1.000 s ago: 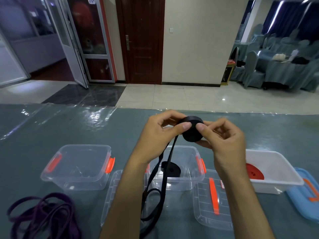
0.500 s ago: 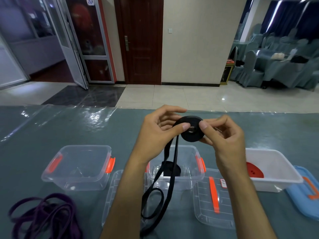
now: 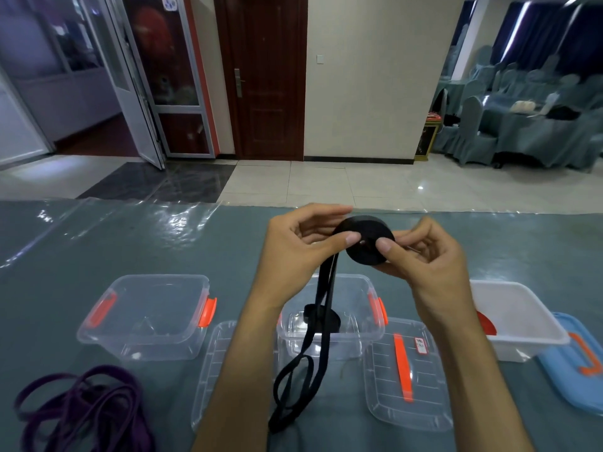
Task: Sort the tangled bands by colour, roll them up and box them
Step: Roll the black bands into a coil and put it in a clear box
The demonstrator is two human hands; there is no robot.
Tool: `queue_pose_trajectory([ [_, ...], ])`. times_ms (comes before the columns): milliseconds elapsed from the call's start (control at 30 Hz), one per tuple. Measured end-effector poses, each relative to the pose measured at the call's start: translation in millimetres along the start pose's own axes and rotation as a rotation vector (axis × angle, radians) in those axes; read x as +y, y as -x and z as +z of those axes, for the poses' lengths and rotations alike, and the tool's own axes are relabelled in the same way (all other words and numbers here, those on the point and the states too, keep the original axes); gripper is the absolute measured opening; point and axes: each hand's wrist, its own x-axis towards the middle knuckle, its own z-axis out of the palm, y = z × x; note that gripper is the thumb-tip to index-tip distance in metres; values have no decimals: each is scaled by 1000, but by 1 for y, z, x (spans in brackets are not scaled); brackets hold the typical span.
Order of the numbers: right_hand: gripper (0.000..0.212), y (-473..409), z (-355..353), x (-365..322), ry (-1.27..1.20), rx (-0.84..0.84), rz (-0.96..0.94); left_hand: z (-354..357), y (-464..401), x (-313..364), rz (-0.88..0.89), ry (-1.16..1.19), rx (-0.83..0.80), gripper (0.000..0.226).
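Note:
A black band roll is held up above the table between both hands. My left hand pinches its left side with thumb and fingers, and my right hand pinches its right side. The loose black tail hangs from the roll down to the table in loops. Below it stands a clear middle box with another black roll inside. A white box on the right holds a red roll. Tangled purple bands lie at the lower left.
An empty clear box with orange latches stands on the left. Two clear lids lie flat in front of the boxes, and a blue lid lies at the right edge. The grey-green table carries a plastic sheet.
The roll has turned between my fingers and taken up more band. The hanging tail has become shorter and its loops have risen on the table.

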Motion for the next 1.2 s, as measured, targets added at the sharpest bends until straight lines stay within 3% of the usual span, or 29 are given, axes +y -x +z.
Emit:
queue_pose_trajectory([
  [67, 24, 1, 0, -1, -1, -18, -26, 4, -2, -1, 25, 43, 38, 27],
  [200, 38, 1, 1, -7, 10, 25, -135, 4, -4, -1, 45, 50, -30, 29],
  [333, 20, 2, 4, -6, 16, -22, -88, 2, -4, -1, 60, 35, -35, 25],
  [433, 28, 2, 5, -5, 43, -7, -17, 9, -3, -2, 88, -2, 51, 22],
  [567, 39, 4, 9, -13, 5, 10, -117, 15, -5, -3, 126, 0, 46, 22],
  [667, 26, 2, 11, -12, -26, 56, -149, 10, -8, 1, 70, 53, -49, 30],
  [733, 16, 2, 13, -11, -51, 20, -79, 8, -8, 2, 60, 56, -22, 30],
  [867, 20, 1, 13, -9, -14, 44, -90, 13, -7, 2, 66, 82, 61, 21],
  [967, 37, 1, 13, -7, 12, 48, -176, 7, -8, -1, 58, 59, -16, 22],
  [1100, 24, 0, 13, -2, 9, -3, -61, -2, -7, -3, 49, 25, -61, 24],
  [1200, 27, -2, 11, -2, 10, -57, 28, -3, -4, -4, 39, 11, -35, 17],
])
